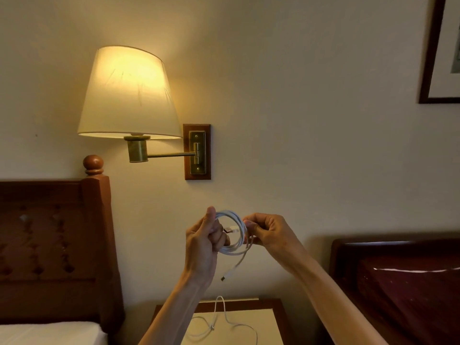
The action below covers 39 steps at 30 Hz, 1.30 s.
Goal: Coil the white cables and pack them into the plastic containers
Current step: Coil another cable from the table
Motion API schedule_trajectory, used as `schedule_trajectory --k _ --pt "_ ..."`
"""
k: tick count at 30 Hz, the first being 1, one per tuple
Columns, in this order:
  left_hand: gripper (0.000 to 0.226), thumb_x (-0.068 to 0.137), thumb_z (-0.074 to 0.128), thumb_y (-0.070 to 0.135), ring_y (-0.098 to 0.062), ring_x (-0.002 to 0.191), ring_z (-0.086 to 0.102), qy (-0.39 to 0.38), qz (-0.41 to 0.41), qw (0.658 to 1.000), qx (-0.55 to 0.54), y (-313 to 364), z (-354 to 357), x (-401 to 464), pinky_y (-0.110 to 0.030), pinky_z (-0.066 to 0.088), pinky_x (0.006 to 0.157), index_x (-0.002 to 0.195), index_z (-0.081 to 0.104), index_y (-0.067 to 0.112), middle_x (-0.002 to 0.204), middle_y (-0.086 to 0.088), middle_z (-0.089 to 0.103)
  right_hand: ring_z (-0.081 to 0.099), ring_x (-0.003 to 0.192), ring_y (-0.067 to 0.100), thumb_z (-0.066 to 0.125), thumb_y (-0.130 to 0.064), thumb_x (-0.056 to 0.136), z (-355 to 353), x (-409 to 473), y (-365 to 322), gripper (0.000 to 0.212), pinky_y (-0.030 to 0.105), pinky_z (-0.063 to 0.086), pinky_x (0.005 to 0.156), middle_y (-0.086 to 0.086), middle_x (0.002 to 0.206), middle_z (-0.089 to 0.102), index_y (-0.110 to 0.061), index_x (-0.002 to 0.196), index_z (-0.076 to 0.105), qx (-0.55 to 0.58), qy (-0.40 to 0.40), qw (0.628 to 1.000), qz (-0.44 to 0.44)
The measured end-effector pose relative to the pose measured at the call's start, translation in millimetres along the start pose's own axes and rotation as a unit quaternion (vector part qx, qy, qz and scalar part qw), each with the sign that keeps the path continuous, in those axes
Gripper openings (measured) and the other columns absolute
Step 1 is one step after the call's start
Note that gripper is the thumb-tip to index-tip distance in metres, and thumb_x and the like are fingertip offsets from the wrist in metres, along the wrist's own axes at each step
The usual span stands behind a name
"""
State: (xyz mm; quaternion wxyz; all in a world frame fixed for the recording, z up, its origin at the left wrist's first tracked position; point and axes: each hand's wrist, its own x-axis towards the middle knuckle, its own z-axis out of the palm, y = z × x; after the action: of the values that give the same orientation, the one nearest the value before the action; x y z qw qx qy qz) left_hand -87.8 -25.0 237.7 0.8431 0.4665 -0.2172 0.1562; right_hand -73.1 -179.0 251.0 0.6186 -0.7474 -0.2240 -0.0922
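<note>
Lamp point(129, 95) glowing on the wall, and both hands are up gripping one coiled cable point(232, 235): left hand point(204, 242) and right hand point(267, 232) pinching opposite sides. Second cable point(224, 319) is lying loose on the nightstand point(271, 327) below.

You stand in a bedroom, likely a hotel room, where a lit swing-arm wall lamp point(129, 95) glows above a carved wooden headboard point(54, 245), a nightstand point(278, 307) sits between two beds, and a framed picture point(440, 51) hangs on the cream wall point(298, 120).
</note>
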Motion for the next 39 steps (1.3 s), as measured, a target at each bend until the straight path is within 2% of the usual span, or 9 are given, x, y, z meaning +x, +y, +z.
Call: schedule_trajectory --k 5,10,16,19,23,26,32,35,39 --pt "0.037 0.089 0.049 0.033 -0.007 0.042 0.026 0.031 -0.025 0.999 -0.006 -6 2 -2 -0.019 0.029 0.04 0.056 0.049 0.017 0.048 0.006 0.03 0.056 0.073 0.014 0.047 -0.022 0.101 14 -2 -5 0.031 0.032 0.051 0.078 -0.001 0.073 0.064 -0.009 0.092 0.073 0.098 -0.001 0.994 0.057" --pt "0.041 0.091 0.048 0.039 -0.009 0.045 0.027 0.057 -0.034 0.997 0.047 -8 -1 -1 -0.022 0.03 0.045 0.054 0.049 0.02 0.05 0.004 0.029 0.064 0.085 0.013 0.047 -0.036 0.097 19 -8 -6 0.038 0.029 0.052 0.081 0.002 0.085 0.068 -0.008 0.098 0.072 0.158 -0.012 0.986 0.058" --pt "0.041 0.094 0.045 0.041 -0.013 0.049 0.027 0.033 -0.08 0.993 0.077 -10 -3 0 -0.03 0.028 0.052 0.063 0.042 0.014 0.052 0.002 0.027 0.052 0.076 0.016 0.051 -0.025 0.097 17 -6 -5 0.033 0.027 0.047 0.078 0.003 0.077 0.06 0.002 0.1 0.069 0.118 0.011 0.992 0.041" --pt "0.041 0.089 0.05 0.045 -0.017 0.055 0.045 0.011 -0.078 0.992 0.098 -10 -7 0 -0.031 0.038 0.059 0.068 0.057 0.01 0.052 0.001 0.043 0.053 0.076 0.016 0.051 -0.019 0.098 17 -4 -3 0.027 0.029 0.047 0.08 0.004 0.078 0.061 -0.001 0.102 0.072 0.16 0.031 0.984 0.074" --pt "0.08 0.059 0.06 0.084 -0.024 0.093 0.067 -0.041 -0.105 0.978 0.174 -10 -16 -4 -0.037 0.052 0.083 0.1 0.071 0.016 0.094 -0.004 0.072 0.055 0.066 0.011 0.051 -0.013 0.098 12 1 -3 0.024 0.025 0.049 0.068 0.003 0.073 0.062 -0.004 0.098 0.073 0.224 0.039 0.968 0.104" --pt "0.103 0.043 0.071 0.082 -0.028 0.094 0.069 -0.019 -0.171 0.976 0.13 -16 -19 -17 -0.036 0.057 0.07 0.117 0.062 0.012 0.109 -0.012 0.07 0.053 0.066 0.013 0.054 -0.012 0.097 8 6 -6 0.022 0.026 0.047 0.067 0.004 0.073 0.062 -0.005 0.095 0.075 0.26 0.058 0.957 0.11" --pt "0.029 0.072 0.074 0.014 -0.022 0.061 0.062 0.095 -0.164 0.981 0.036 -23 -16 -35 -0.026 0.054 0.051 0.096 0.072 -0.003 0.087 -0.022 0.07 0.053 0.066 0.012 0.053 -0.012 0.098 8 11 -7 0.022 0.026 0.047 0.067 0.003 0.074 0.062 -0.003 0.101 0.072 0.305 0.064 0.943 0.114" --pt "0.022 0.079 0.068 0.013 -0.02 0.064 0.065 0.119 -0.166 0.979 0.008 -20 -17 -32 -0.026 0.054 0.051 0.096 0.07 -0.002 0.083 -0.018 0.07 0.053 0.066 0.012 0.051 -0.013 0.099 7 8 -7 0.024 0.027 0.047 0.068 0.003 0.075 0.06 -0.002 0.106 0.07 0.331 0.04 0.934 0.127" --pt "0.018 0.092 0.056 0.016 -0.023 0.089 0.07 0.087 -0.209 0.971 -0.074 -24 -20 -26 -0.032 0.058 0.062 0.105 0.063 0.006 0.106 -0.015 0.071 0.053 0.067 0.012 0.049 -0.014 0.099 12 0 -12 0.025 0.031 0.047 0.076 0.003 0.075 0.059 -0.002 0.11 0.067 0.351 -0.008 0.925 0.143"
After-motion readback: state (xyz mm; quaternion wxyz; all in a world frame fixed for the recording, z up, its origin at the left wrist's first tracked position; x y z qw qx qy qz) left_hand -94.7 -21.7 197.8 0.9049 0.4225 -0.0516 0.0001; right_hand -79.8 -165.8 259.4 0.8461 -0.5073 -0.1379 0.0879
